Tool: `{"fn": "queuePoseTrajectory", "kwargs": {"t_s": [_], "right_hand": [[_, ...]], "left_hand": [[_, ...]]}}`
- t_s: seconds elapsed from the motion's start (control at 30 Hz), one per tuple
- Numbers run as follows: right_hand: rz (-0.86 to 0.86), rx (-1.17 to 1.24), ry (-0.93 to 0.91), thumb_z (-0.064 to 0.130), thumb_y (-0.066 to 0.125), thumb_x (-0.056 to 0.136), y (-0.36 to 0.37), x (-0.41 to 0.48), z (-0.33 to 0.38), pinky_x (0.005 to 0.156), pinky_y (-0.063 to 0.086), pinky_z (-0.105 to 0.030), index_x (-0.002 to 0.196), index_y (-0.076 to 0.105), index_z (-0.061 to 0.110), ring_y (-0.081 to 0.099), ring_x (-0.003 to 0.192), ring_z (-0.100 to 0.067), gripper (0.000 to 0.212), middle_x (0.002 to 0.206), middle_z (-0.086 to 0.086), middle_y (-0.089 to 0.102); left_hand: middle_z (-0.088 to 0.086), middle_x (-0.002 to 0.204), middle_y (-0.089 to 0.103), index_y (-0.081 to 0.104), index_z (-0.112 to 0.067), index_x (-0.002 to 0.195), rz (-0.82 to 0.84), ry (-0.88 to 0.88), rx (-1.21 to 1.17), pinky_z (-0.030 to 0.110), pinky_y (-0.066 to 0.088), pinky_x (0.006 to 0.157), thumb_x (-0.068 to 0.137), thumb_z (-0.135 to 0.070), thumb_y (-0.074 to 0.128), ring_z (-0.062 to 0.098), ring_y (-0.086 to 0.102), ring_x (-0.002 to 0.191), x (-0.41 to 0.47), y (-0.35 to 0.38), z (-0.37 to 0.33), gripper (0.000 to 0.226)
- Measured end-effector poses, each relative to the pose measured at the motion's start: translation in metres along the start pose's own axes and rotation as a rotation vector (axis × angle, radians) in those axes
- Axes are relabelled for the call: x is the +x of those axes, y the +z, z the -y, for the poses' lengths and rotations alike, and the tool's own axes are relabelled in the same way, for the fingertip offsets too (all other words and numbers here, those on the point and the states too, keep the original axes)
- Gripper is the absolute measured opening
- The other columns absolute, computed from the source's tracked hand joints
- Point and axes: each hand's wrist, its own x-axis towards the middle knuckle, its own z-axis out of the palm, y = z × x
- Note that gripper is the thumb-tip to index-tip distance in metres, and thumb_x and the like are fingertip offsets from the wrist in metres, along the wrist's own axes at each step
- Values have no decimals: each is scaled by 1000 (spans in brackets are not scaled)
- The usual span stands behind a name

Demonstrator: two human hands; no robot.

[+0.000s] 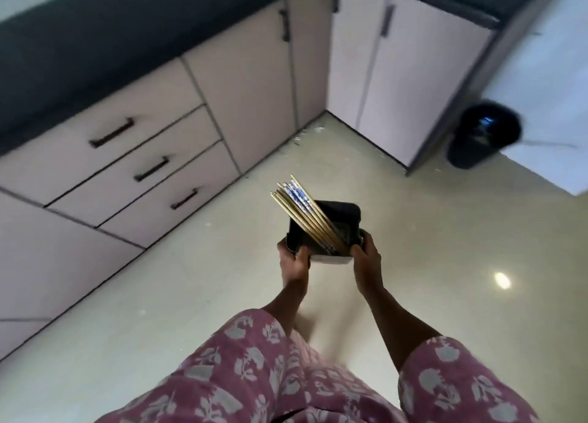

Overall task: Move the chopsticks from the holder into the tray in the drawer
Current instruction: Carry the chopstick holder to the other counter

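Fingers [288,246] of left hand [294,260] and right hand [366,257] clasp opposite sides of black square plastic holder [345,219], carried above glossy cream floor [413,231]. Bundle of thin golden chopsticks [302,214] leans inside holder, tips tilted toward three shut beige drawers [143,168] with dark handles.

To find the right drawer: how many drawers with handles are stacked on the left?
3, all shut: top drawer, middle drawer, bottom drawer, stacked under the dark countertop. No tray is visible.
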Motion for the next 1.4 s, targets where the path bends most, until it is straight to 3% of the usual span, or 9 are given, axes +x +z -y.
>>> {"fn": "queuePoseTrajectory", "kwargs": {"t_s": [0.33,0.43,0.53,0.63,0.77,1.0,1.13,1.27,1.4], "right_hand": [[397,-37,-230,14,41,78,209,87,127,74,50,-32,117,54,4,56,91,-23,42,101,-8,60],[434,-56,-291,5,44,85,265,107,175,65,43,-32,106,58,5,52,79,-23,26,87,-7,60],[460,-61,-377,20,43,73,312,127,227,60,35,-31,86,55,15,44,63,-18,18,66,3,53],[527,-76,-445,24,42,70,358,151,275,61,34,-33,76,52,19,42,60,-16,12,62,6,50],[629,-84,-528,16,48,86,412,180,334,57,36,-29,88,56,14,48,61,-16,9,65,2,54],[786,-199,-502,11,47,90,501,227,414,59,38,-30,85,55,9,49,65,-17,10,69,-2,53],[801,-232,-475,11,48,88,558,242,437,55,34,-31,69,49,10,46,65,-18,19,70,-4,51],[826,-275,-446,15,48,88,616,249,452,63,36,-31,80,54,5,49,71,-21,13,83,-9,55],[820,-306,-395,15,48,86,667,258,466,61,36,-31,76,54,7,48,69,-19,14,81,-8,54]], "left_hand": [[0,91,53,38,-15,112,-328,182,-247,34,42,72,67,-23,47,17,48,81,118,-125,-150,47],[0,80,48,40,-15,103,-373,235,-337,30,39,63,66,-21,48,14,44,70,146,-154,-201,39],[1,75,46,40,-18,93,-407,284,-410,27,35,59,70,-16,53,12,43,64,177,-178,-250,27],[1,79,49,43,-19,95,-470,345,-407,29,39,63,89,-5,52,12,46,68,212,-202,-293,18],[0,95,56,42,-16,115,-540,410,-351,39,49,84,94,-10,49,13,54,87,256,-228,-348,23],[12,120,58,45,-12,132,-650,359,-306,46,51,94,91,-26,58,25,57,106,319,-275,-425,45],[9,117,63,51,-16,129,-690,352,-277,40,47,93,91,-31,57,26,60,108,350,-308,-451,42],[9,113,66,58,-14,121,-730,332,-284,44,49,94,88,-35,60,27,63,106,385,-347,-466,39],[7,100,67,63,-11,110,-772,337,-297,33,51,81,91,-31,58,21,63,94,416,-382,-484,28]]}}
